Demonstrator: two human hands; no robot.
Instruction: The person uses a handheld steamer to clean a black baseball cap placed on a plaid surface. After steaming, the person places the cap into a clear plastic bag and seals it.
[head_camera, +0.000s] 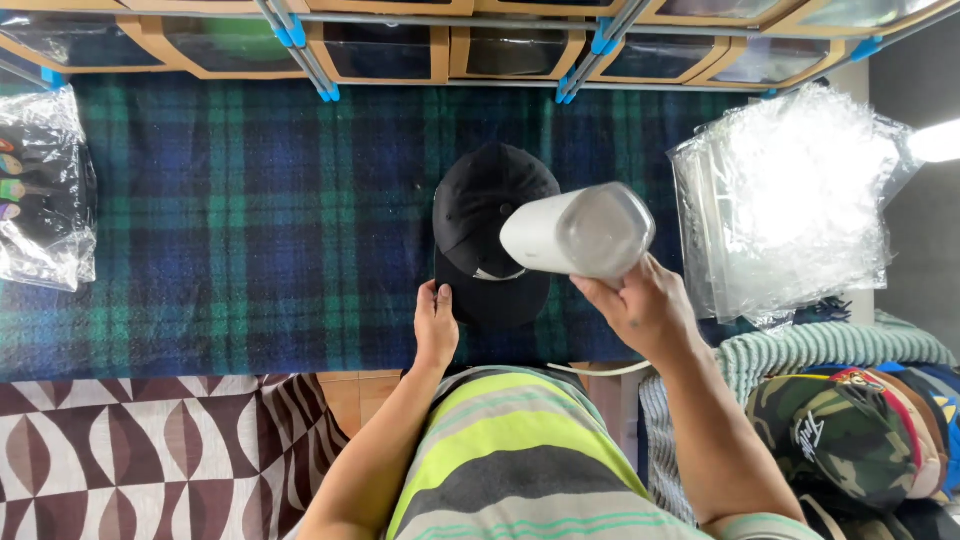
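Both forearms bare, reaching forward from the torso. Left hand (436, 325) palm down, fingers together and flat, wrist straight, elbow tucked close to the body. Right hand (645, 308) raised higher, fingers curled shut in a grip, wrist cocked back, forearm angled outward to the right.

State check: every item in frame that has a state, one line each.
black cap: flat on the plaid blanket, brim toward the person
left hand: fingers resting on the cap's brim edge
right hand: gripping the white cylinder
white cylinder: lifted, tilted over the cap
clear bags: stacked, empty
camouflage cap: on top of a pile of caps at the right
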